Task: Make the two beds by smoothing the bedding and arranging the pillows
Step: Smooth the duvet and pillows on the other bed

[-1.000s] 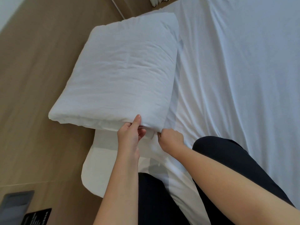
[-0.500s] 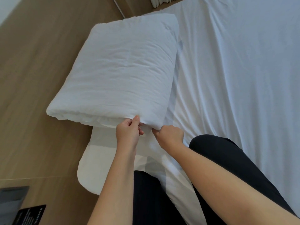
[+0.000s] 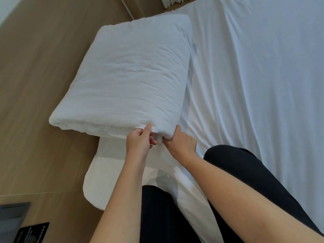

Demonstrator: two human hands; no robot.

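Largest first: wide white-sheeted bed (image 3: 263,85), right half of view, long soft creases running diagonally, not yet flat. Tan wood-grain panel (image 3: 43,67) down the left, apparently at the head end.

Against that panel, on the head end of the bed: plump white rectangular fabric pillow (image 3: 131,76), finely wrinkled on top, near short edge raised off a flatter white piece of bedding (image 3: 108,172) beneath. Second pillow or folded cover, cannot tell. Black-trousered knee (image 3: 236,163) planted on the mattress just beside the pillow's near right corner.

Left hand (image 3: 140,142): thumb on top of the near edge, fingers curled under, pinching cloth. Right hand (image 3: 182,142): just beside it, curled round the near right corner of the same pillow. Both hands clamped on the pillow, close together, almost touching.

Judged step: squaring up the pillow's near end before setting it down.

To do it well:
- Take case and filling together, not cloth alone; otherwise only the cover shifts.
- Draw the corner taut, tuck any loose flap underneath and out of sight.
- Lift rather than drag, to avoid rucking the sheet.
- Lay down with the long side parallel to the panel, stacked evenly over the white piece below.
- Finish with flat palms, centre outward, across the wrinkled top.
- Mind the knee: likely dent in the sheet, worth re-smoothing once off the bed.

Smallest: dark printed card (image 3: 33,232), lower left corner, text unreadable.
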